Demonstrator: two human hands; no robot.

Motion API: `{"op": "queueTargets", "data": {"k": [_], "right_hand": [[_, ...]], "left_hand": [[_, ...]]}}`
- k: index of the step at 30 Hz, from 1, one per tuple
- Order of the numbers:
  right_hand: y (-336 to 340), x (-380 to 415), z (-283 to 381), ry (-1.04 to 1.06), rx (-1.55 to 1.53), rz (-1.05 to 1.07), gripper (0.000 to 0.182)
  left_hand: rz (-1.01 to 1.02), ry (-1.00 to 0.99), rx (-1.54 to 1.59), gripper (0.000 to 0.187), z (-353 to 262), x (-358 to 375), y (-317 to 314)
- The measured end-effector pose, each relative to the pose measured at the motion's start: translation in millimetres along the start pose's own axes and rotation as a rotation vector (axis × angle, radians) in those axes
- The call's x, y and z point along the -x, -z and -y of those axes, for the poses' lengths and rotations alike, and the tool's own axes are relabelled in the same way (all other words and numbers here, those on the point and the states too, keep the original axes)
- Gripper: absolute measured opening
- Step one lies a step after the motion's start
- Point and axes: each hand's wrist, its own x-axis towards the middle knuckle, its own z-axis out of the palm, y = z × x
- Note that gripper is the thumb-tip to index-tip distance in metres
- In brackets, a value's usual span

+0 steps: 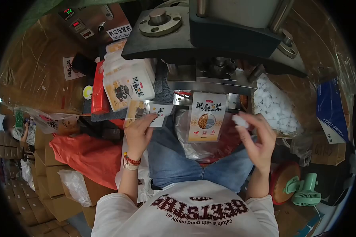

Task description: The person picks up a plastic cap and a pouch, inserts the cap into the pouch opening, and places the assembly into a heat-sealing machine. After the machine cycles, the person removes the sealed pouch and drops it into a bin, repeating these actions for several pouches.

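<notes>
One pouch (207,128) lies by the press (229,39), my left hand (137,136) grips another, my right (262,143) pinches a white piece (240,121), and a stack (129,85) seemingly remains.

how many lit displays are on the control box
2. The upper display, with red and green digits, is near the top left of the control box; the lower display, red, is just below it. The dark edge may hide more.

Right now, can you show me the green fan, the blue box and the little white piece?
Fan (306,197): head view, on its grille.
Box (327,96): head view, on its blue side.
White piece (240,121): head view, on its middle.
</notes>
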Motion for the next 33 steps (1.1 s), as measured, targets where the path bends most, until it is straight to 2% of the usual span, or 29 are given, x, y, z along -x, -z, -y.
{"op": "queueTargets", "data": {"k": [2,3,5,7,8,9,10,11,12,14,15,17,18,20,21,22,24,25,27,29,31,33], "right_hand": [[-18.3,-5.4,9.3,0.271,0.195,0.074,0.032],[-28.5,-4.3,9.9,0.283,0.244,0.144,0.034],[-46.7,-2.5,6.4,0.295,0.239,0.239,0.036],[-40.8,-2.7,9.8,0.339,0.230,0.295,0.036],[-35.6,-3.9,12.1,0.383,0.220,0.357,0.037],[-27.7,-5.7,14.0,0.381,0.225,0.353,0.037],[-17.7,-7.9,14.9,0.334,0.100,0.396,0.036],[-11.5,-9.5,15.1,0.287,-0.023,0.437,0.036],[-11.4,-9.5,11.2,0.283,-0.013,0.431,0.036],[-16.2,-8.5,-2.7,0.038,0.055,0.374,0.042],[-17.7,-7.5,-5.2,-0.047,0.110,0.294,0.047],[-5.8,-10.8,-18.4,0.059,0.306,0.092,0.050],[4.6,-13.4,-20.2,0.043,0.353,-0.023,0.043],[28.7,-20.0,-18.3,-0.132,0.420,-0.091,0.037],[33.3,-23.2,-21.0,-0.121,0.636,-0.119,0.027],[35.7,-21.8,-35.3,-0.118,0.638,-0.119,0.027],[30.8,-12.7,-78.2,-0.246,0.896,0.115,0.026],[27.8,-11.3,-84.3,-0.239,0.896,0.108,0.026],[20.5,-12.7,-91.6,-0.297,0.873,0.086,0.025],[20.5,-10.5,-100.1,-0.255,0.815,0.052,0.025],[24.4,-6.8,-102.6,-0.230,0.674,0.022,0.023],[26.6,-5.0,-95.9,-0.190,0.653,-0.031,0.024]], "left_hand": [[-0.077,-0.080,0.029,0.043,-19.6,-2.7,0.2],[-0.153,-0.157,0.053,0.042,-30.8,-4.2,0.8],[-0.134,-0.231,0.038,0.042,-54.4,-5.4,2.5],[-0.128,-0.363,-0.030,0.040,-72.0,-8.8,10.0],[-0.130,-0.366,-0.028,0.040,-77.1,-9.6,15.4],[-0.027,-0.377,0.129,0.041,-81.3,-10.0,20.6],[0.079,-0.389,0.286,0.041,-83.8,-10.7,22.3],[0.101,-0.387,0.390,0.030,-86.1,-11.1,17.0],[0.105,-0.396,0.397,0.030,-87.2,-10.5,4.9],[0.230,-0.033,0.734,0.016,-86.7,-9.9,-26.5],[0.370,0.259,0.723,0.020,-87.2,-12.3,-35.1],[0.355,0.506,1.059,0.024,-85.6,-21.2,-64.5],[0.327,0.571,1.208,0.025,-86.8,-28.3,-69.9],[0.330,0.629,1.333,0.023,-89.2,-46.5,-71.0],[0.333,0.687,1.455,0.022,-89.6,-55.8,-71.6],[0.355,0.657,1.474,0.022,-86.2,-62.4,-72.0],[0.359,0.660,1.525,0.022,-80.3,-65.1,-81.0],[0.365,0.659,1.573,0.022,-78.8,-68.5,-83.2],[0.370,0.735,1.508,0.023,-81.9,-69.3,-80.7],[0.347,0.691,1.444,0.023,-80.7,-73.8,-72.7],[0.417,0.484,0.955,0.033,-70.7,-74.8,-60.2],[0.055,0.429,0.225,0.054,-45.1,-72.7,-38.8]]}}
